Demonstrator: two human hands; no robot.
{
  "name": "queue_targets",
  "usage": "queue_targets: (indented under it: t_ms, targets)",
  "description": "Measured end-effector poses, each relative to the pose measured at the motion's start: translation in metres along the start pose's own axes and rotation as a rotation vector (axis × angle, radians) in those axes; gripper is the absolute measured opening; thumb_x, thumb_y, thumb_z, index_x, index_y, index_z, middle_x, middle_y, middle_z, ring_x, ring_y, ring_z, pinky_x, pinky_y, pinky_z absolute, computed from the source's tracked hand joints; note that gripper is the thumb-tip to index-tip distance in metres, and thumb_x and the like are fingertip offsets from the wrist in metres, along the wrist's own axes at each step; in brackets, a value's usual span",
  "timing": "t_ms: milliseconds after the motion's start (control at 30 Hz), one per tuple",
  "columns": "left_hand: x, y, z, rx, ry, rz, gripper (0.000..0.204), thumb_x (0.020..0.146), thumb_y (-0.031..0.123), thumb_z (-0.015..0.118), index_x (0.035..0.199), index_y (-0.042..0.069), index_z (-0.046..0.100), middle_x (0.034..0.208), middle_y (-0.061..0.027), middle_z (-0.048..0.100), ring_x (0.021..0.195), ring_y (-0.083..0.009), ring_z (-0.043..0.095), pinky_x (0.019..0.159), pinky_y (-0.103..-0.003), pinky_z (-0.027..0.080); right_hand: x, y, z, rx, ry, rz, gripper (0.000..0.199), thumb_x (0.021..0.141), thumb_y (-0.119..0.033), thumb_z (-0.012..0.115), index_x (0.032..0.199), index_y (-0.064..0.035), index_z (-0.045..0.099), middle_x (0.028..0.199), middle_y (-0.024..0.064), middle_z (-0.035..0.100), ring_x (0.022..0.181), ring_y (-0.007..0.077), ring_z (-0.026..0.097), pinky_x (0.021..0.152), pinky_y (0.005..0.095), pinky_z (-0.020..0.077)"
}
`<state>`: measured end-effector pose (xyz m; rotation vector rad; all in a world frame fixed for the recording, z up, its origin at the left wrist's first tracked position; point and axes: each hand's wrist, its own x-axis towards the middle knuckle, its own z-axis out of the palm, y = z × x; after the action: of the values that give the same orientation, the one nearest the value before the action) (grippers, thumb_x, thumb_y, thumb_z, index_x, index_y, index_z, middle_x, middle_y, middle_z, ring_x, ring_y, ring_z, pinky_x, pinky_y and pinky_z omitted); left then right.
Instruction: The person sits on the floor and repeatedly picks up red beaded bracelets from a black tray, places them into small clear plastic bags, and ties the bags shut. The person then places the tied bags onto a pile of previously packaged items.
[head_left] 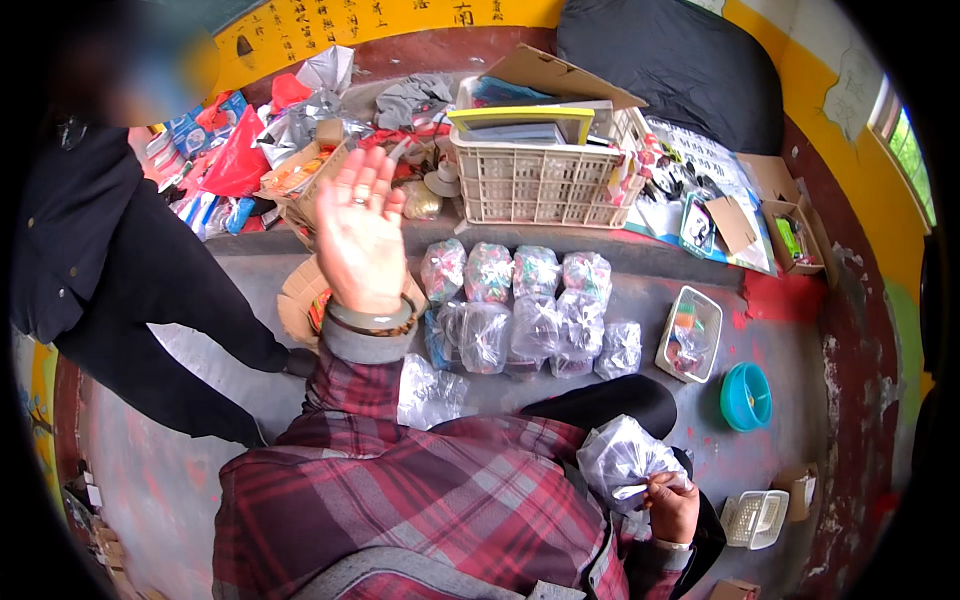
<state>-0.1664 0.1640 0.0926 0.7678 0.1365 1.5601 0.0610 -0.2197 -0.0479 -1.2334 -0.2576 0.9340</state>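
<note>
My left hand point(362, 230) is raised in front of me with its palm turned up and the fingers stretched out, holding nothing. Low on the right, my right hand point(673, 508) pinches the gathered white top of a clear plastic bag point(620, 455) with dark contents, which rests by my leg. What exactly is inside the bag cannot be made out. Beyond my knee stand rows of filled plastic bags: those at the back, such as one bag with multicoloured contents point(490, 272), and nearer ones like a bag with dark contents point(485, 337). An almost colourless plastic bag point(430, 392) lies below my left wrist.
A person in dark clothes point(190, 290) stands at left. On the raised ledge sit a large plastic crate point(540, 190), a cardboard box point(305, 175) and heaped wrappers point(235, 150). To the right are a white basket point(664, 340), a teal bowl point(746, 397) and another white basket point(757, 520).
</note>
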Motion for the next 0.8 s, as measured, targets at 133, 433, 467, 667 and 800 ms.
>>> queue_targets:
  t_ms: [133, 433, 467, 667, 800]
  targets:
    - [0.019, 0.026, -0.017, -0.044, -0.037, 0.185, 0.051, 0.086, 0.036, 0.048, 0.117, -0.003, 0.043, 0.119, -0.0182, 0.046, 0.11, -0.0267, 0.045, 0.089, -0.038, 0.038, 0.002, 0.003, -0.004, -0.033, 0.028, 0.031, 0.009, 0.072, -0.002, 0.065, 0.076, 0.0037, 0.061, 0.072, 0.0097, 0.06, 0.056, 0.016, 0.056, 0.05, 0.0249, 0.0455]
    - [0.013, 0.05, 0.01, 0.33, 0.071, 0.575, 0.061, 0.087, 0.043, 0.034, 0.125, -0.006, 0.03, 0.128, -0.0237, 0.036, 0.115, -0.032, 0.04, 0.093, -0.044, 0.035, 0.005, 0.008, -0.014, -0.003, -0.01, 0.04, 0.01, 0.071, 0.001, 0.065, 0.08, 0.0042, 0.061, 0.079, 0.0112, 0.06, 0.057, 0.0155, 0.057, 0.049, 0.0229, 0.0461]
    - [0.013, 0.05, 0.011, 0.332, 0.065, 0.567, 0.061, 0.087, 0.043, 0.033, 0.125, -0.006, 0.03, 0.128, -0.0237, 0.036, 0.116, -0.0321, 0.039, 0.093, -0.044, 0.035, 0.005, 0.008, -0.015, -0.006, -0.008, 0.042, 0.01, 0.071, 0.001, 0.065, 0.08, 0.0042, 0.061, 0.08, 0.0113, 0.06, 0.057, 0.0156, 0.058, 0.048, 0.0229, 0.0462]
    - [0.012, 0.05, 0.012, 0.32, 0.06, 0.611, 0.06, 0.088, 0.042, 0.032, 0.125, -0.005, 0.03, 0.128, -0.0238, 0.035, 0.115, -0.0337, 0.04, 0.092, -0.044, 0.036, 0.004, 0.011, -0.015, 0.021, -0.005, 0.004, 0.01, 0.071, 0.002, 0.064, 0.079, 0.0043, 0.06, 0.08, 0.0112, 0.06, 0.055, 0.0157, 0.057, 0.048, 0.0231, 0.0459]
    - [0.014, 0.046, 0.009, 0.316, 0.011, 0.566, 0.058, 0.087, 0.041, 0.033, 0.123, -0.005, 0.032, 0.123, -0.0235, 0.039, 0.111, -0.0337, 0.042, 0.089, -0.044, 0.038, 0.002, 0.012, -0.015, 0.01, 0.01, 0.012, 0.01, 0.071, 0.001, 0.065, 0.079, 0.004, 0.06, 0.081, 0.0113, 0.06, 0.056, 0.0155, 0.057, 0.049, 0.0227, 0.0442]
